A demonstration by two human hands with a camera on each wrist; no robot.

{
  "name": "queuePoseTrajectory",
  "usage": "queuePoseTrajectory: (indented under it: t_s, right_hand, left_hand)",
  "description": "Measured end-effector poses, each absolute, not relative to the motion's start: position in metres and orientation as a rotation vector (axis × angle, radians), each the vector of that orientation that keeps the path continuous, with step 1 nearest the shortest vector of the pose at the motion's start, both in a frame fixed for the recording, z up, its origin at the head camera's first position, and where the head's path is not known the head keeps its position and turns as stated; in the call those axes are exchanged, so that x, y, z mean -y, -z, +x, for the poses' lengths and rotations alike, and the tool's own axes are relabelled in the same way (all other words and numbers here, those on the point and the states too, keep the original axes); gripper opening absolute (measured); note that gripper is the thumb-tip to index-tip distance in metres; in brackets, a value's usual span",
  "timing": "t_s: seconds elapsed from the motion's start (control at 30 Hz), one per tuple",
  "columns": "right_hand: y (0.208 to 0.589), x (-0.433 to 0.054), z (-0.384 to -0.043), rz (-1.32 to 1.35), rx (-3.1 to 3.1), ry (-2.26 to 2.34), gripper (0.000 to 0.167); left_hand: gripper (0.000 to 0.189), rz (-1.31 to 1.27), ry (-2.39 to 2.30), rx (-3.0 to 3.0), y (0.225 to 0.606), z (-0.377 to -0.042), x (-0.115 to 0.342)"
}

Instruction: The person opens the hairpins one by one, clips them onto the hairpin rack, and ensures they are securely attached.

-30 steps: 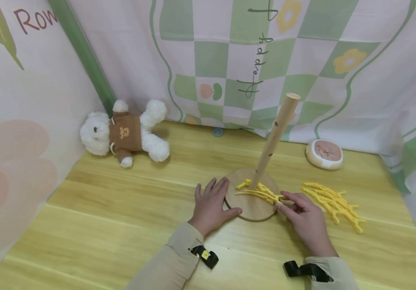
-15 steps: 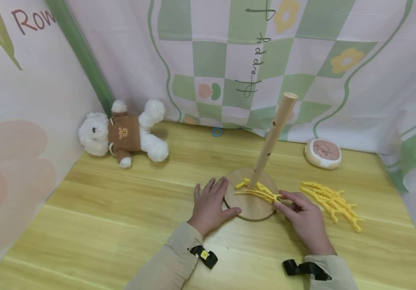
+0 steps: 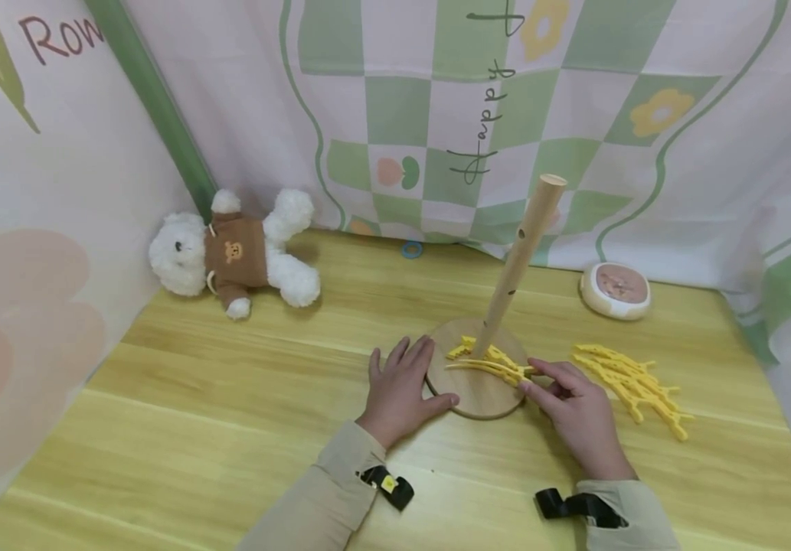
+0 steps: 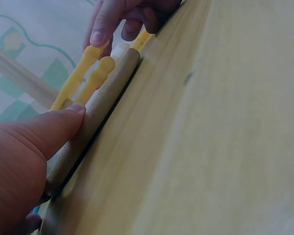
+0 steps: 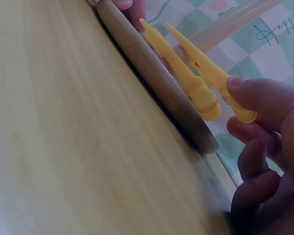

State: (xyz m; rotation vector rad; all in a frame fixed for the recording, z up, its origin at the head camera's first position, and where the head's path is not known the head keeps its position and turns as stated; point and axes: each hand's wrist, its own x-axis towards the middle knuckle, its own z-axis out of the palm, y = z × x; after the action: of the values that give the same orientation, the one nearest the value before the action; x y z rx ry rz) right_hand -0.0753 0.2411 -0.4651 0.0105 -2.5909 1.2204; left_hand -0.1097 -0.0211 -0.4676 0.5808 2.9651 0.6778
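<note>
A round wooden base carries an upright wooden post with holes along it. My left hand rests at the base's left edge, fingers spread and fairly straight, its thumb on the front rim. The right hand pinches the end of a yellow plastic branch-shaped piece between thumb and index finger, just above the base's right side. Beneath it lies another yellow branch piece on the base. A further yellow bit shows behind, left of the post's foot.
Several more yellow branch pieces lie in a pile right of the base. A plush dog lies at the back left. A blue ring and a white-and-pink rounded device sit near the back curtain.
Hardly anything moves. The right hand shifts very slightly up and keeps its pinch on the yellow branch piece; the left hand stays at the base.
</note>
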Motion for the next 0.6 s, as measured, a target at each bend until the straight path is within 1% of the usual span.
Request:
queuePoseTrajectory:
  t_s: [0.6]
  right_hand:
    - [0.4675,-0.2347,-0.0819,0.014,2.62,-1.287,0.037]
  left_hand:
    - [0.095,0.574,-0.664,-2.97,0.4697,-0.1114,0.0206]
